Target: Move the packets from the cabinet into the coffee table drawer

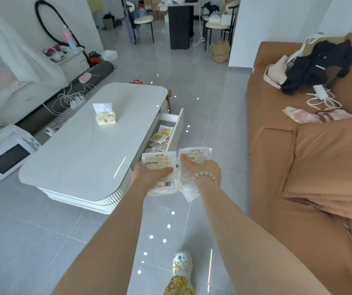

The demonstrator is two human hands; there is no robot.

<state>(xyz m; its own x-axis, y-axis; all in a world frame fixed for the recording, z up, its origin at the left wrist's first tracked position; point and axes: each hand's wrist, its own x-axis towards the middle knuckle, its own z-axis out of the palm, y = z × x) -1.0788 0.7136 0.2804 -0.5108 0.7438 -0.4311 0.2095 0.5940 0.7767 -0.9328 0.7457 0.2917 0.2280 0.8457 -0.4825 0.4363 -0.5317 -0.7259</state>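
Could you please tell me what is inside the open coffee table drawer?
Yellow and white packets lie in the drawer; the held packets hide its near end.

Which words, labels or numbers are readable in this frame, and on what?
Left packet, in left hand: "WARMER", faintly; Chinese heading and barcode digits too blurred.
Right packet, in right hand: "HAND WARMER", faintly; small print unreadable.
Drawer packets, tissue pack: print too small.
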